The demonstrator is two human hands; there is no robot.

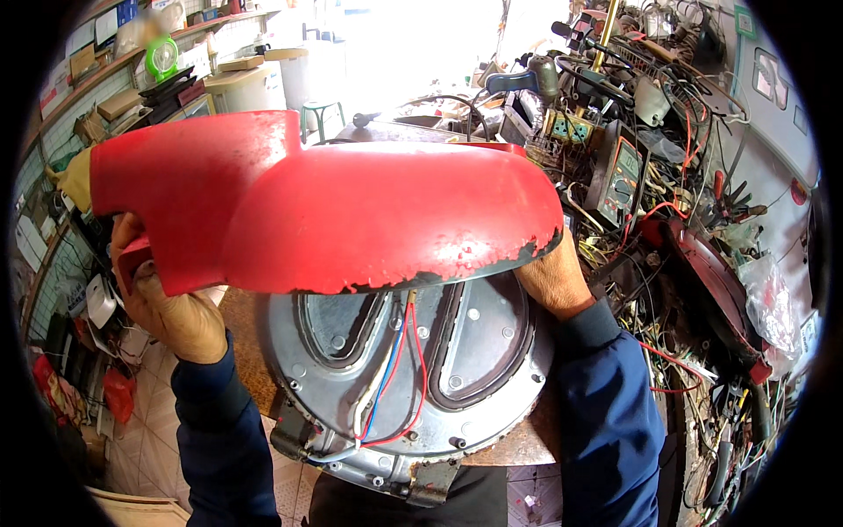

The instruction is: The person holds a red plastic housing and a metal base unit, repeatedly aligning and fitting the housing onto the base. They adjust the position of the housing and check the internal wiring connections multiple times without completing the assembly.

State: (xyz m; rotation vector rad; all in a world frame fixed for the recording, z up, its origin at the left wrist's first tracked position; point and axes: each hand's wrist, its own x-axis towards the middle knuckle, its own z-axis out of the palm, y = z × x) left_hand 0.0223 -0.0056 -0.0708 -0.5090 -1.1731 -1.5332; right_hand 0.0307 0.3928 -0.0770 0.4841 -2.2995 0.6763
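Observation:
A worn red shell-shaped cover [386, 211], its paint chipped black along the near edge, is held up in front of me. My left hand [176, 307] is closed round its narrower left end, with the thumb at a notch. At the right edge my right hand [558, 279] grips it, most fingers hidden behind the shell. Below lies a round grey metal plate [496, 417] with curved grooves, partly covered by the shell. A red wire [425, 369], a blue wire [384, 384] and a white-sleeved wire [361, 410] run across it. Dark hinge brackets [430, 486] sit at its near edge.
The plate rests on a brown worktop [518, 451]. To the right are a multimeter [625, 167], tangled cables, a dark red shell [716, 290] and a clear plastic bag [774, 303]. Shelves with a green fan [162, 57] line the left; a green stool [322, 109] stands farther back.

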